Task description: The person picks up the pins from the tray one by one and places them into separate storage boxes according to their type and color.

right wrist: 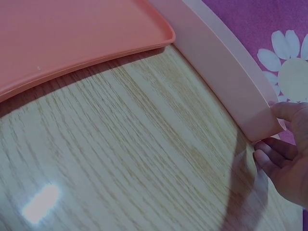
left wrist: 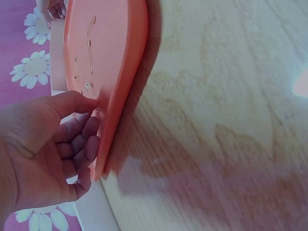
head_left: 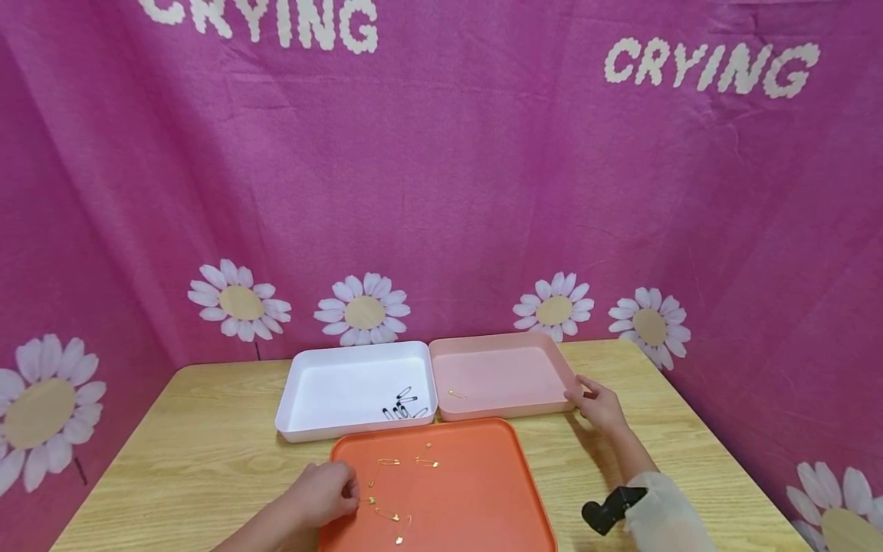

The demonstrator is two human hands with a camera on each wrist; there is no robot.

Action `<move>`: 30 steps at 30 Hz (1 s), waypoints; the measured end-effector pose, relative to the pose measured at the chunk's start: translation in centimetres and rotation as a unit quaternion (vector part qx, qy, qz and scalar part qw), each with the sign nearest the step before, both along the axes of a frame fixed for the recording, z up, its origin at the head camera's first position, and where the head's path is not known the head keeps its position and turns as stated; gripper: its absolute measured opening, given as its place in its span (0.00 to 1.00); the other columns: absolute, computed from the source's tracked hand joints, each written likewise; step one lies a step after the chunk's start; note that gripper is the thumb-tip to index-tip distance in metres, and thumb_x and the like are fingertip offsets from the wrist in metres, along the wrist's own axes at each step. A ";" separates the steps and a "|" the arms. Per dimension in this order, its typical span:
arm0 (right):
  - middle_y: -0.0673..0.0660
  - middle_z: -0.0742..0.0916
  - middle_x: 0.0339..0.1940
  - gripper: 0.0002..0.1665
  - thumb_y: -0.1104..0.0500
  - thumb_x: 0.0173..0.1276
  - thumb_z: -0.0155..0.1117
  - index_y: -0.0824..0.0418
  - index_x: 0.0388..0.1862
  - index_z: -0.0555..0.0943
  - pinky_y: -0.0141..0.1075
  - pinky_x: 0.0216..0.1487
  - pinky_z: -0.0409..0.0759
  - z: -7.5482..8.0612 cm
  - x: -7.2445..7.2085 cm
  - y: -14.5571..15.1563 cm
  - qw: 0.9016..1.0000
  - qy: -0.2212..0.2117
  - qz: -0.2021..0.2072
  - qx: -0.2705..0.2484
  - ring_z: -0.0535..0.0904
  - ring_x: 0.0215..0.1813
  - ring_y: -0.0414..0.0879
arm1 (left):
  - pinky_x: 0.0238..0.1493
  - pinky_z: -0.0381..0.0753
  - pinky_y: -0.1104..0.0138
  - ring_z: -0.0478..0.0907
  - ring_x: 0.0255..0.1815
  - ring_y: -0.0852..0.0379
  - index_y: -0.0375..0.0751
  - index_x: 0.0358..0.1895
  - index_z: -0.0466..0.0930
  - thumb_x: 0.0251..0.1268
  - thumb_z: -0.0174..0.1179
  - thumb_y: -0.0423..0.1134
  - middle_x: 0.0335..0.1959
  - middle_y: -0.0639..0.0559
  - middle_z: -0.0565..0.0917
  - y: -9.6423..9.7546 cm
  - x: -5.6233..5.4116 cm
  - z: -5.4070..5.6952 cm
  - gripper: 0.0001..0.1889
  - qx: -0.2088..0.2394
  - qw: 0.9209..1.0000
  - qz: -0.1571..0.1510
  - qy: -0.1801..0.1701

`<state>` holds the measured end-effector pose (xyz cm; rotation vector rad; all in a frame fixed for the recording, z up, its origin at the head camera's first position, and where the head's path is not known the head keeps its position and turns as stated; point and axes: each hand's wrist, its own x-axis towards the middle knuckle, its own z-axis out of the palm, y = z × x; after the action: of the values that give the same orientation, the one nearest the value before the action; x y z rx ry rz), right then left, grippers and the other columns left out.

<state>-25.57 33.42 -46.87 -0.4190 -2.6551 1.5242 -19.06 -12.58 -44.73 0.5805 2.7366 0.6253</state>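
At the left edge of the orange tray (head_left: 476,491), my left hand (head_left: 320,494) pinches a gold safety pin (head_left: 370,501) between thumb and fingertip. In the left wrist view the other fingers (left wrist: 79,147) curl beside the tray's rim. Several more gold safety pins (head_left: 388,462) lie scattered on the orange tray. My right hand (head_left: 602,409) grips the near right corner of the pink tray (head_left: 503,372), thumb at the rim and fingers low at the corner. One gold safety pin (head_left: 457,395) lies inside the pink tray.
A white tray (head_left: 338,391) stands left of the pink one, side by side, with several black safety pins (head_left: 400,412) in its near right corner. The wooden table (head_left: 179,460) backs onto a magenta curtain (head_left: 441,192) with daisies. A black piece (head_left: 614,510) sticks out at the right wrist.
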 end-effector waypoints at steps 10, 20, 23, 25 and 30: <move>0.77 0.69 0.62 0.36 0.53 0.70 0.54 0.69 0.70 0.58 0.40 0.50 0.78 -0.1 0.1 0.1 1.000 0.003 -0.002 0.006 0.75 0.51 0.58 | 0.37 0.60 0.60 0.66 0.22 0.63 0.48 0.20 0.73 0.50 0.61 0.35 0.17 0.59 0.72 -0.5 0.0 -0.4 0.07 0.026 0.999 -0.022 -0.011; 0.77 0.71 0.61 0.35 0.54 0.70 0.55 0.70 0.70 0.59 0.34 0.44 0.77 0.1 0.1 -0.1 1.000 0.007 -0.006 0.005 0.76 0.49 0.55 | 0.23 0.65 0.70 0.67 0.21 0.60 0.45 0.23 0.74 0.52 0.61 0.34 0.18 0.57 0.72 -0.7 -0.8 0.7 0.06 0.077 0.997 -0.023 -0.014; 0.77 0.71 0.60 0.36 0.54 0.70 0.55 0.71 0.69 0.59 0.31 0.41 0.75 0.2 0.1 -0.1 1.000 0.011 -0.004 0.005 0.76 0.47 0.54 | 0.23 0.65 0.70 0.67 0.22 0.60 0.45 0.24 0.74 0.52 0.61 0.34 0.18 0.56 0.72 -0.6 -1.0 0.9 0.06 0.079 0.997 -0.016 -0.015; 0.77 0.71 0.60 0.36 0.54 0.70 0.55 0.71 0.69 0.58 0.31 0.40 0.75 0.1 0.1 -0.1 1.000 0.011 -0.003 0.006 0.75 0.46 0.53 | 0.23 0.65 0.70 0.67 0.22 0.60 0.44 0.24 0.74 0.52 0.61 0.34 0.19 0.56 0.72 -0.6 -1.1 1.0 0.05 0.082 0.996 -0.019 -0.006; 0.76 0.72 0.59 0.36 0.54 0.70 0.56 0.70 0.69 0.59 0.29 0.39 0.74 0.0 0.1 0.0 1.000 0.012 -0.002 0.007 0.75 0.43 0.51 | 0.24 0.65 0.70 0.66 0.23 0.61 0.44 0.24 0.74 0.50 0.61 0.33 0.20 0.56 0.72 -0.5 -1.5 1.3 0.05 0.090 0.996 -0.022 0.013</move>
<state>-25.48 33.44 -46.87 -0.4018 -2.6435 1.4996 -20.56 -13.07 -43.46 0.6906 2.7008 0.8653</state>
